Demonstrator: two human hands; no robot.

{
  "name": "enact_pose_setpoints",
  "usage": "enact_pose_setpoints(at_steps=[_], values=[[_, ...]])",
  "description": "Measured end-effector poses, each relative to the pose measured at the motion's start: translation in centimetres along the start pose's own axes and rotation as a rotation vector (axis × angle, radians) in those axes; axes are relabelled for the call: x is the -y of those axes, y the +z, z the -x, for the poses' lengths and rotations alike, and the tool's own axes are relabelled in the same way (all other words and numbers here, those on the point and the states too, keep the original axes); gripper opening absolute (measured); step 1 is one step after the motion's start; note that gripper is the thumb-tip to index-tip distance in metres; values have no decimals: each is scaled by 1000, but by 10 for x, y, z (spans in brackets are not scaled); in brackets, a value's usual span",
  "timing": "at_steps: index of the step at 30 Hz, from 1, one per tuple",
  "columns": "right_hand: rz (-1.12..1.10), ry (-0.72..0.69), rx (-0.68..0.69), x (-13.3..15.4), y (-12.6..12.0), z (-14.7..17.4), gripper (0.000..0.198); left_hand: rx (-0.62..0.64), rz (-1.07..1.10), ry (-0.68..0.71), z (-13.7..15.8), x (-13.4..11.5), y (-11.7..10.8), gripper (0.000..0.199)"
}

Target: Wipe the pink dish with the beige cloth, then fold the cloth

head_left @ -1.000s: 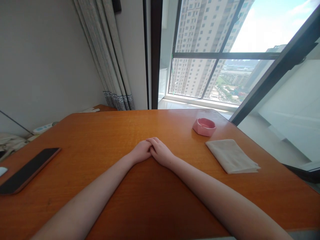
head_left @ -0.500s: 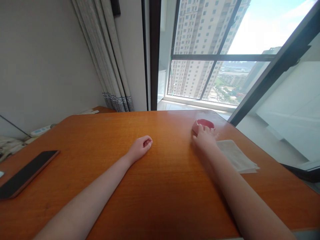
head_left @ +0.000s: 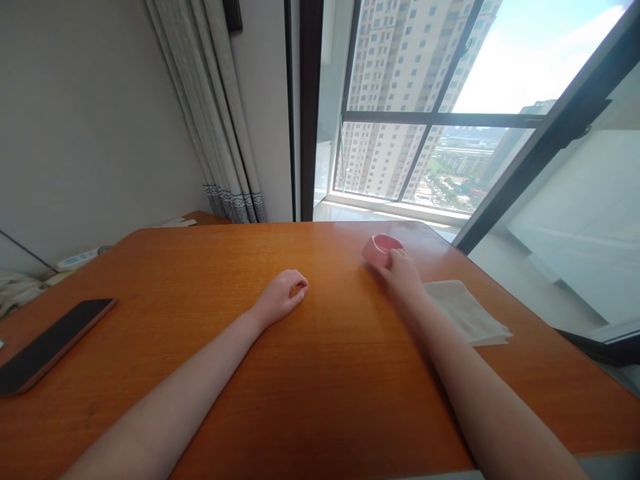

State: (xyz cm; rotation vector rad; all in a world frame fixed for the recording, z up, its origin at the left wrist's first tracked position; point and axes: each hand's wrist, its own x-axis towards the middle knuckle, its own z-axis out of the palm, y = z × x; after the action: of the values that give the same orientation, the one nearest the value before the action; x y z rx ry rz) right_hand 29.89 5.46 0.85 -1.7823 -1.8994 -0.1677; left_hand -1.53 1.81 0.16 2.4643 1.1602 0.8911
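Observation:
My right hand (head_left: 403, 275) grips the near right side of a pink bowl (head_left: 373, 252). The thumb is on the outside, and the other fingers reach over the rim. Tipped a little, the bowl seems lifted just off the wooden table (head_left: 320, 387). Part of its near wall is hidden behind the hand. My left hand (head_left: 281, 295) rests on the table near the middle, fingers curled towards the thumb, nothing visible in them. To the right of my right wrist lies a thin stack of whitish sheets (head_left: 465, 312), perhaps cloth or tissue.
A dark phone-shaped slab (head_left: 55, 347) lies at the table's left edge. Beyond the far edge hang a grey curtain (head_left: 215, 120) and a large window (head_left: 395, 153). A white power strip (head_left: 77, 259) shows past the left side.
My right hand has closed on the bowl's rim and moved it left, tilting it slightly. My left hand stays in place, its curl a little looser.

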Motion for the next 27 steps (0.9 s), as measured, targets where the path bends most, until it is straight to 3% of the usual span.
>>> enact_pose_setpoints(at_steps=[3,5,8,11,14,17,23,27], values=[[-158,-273,27,49,3,9,16,-141,-152,139,-1,-3,-4,35],[-227,-461,88,80,6,19,13,-144,-247,215,-1,-6,-5,47],[-241,-655,133,109,10,34,10,-44,-321,298,-2,-8,-5,31],[-278,-724,111,116,13,42,11,31,-358,317,-2,-10,-5,17],[-365,-694,47,109,13,41,27,31,-380,242,-1,-6,-9,20],[-386,-535,-9,90,13,34,43,-70,-438,63,1,12,-22,23],[-289,-265,4,46,22,17,35,-364,-678,-386,18,71,-62,28],[-263,-243,21,44,24,16,32,-391,-825,-614,36,90,-84,32]])
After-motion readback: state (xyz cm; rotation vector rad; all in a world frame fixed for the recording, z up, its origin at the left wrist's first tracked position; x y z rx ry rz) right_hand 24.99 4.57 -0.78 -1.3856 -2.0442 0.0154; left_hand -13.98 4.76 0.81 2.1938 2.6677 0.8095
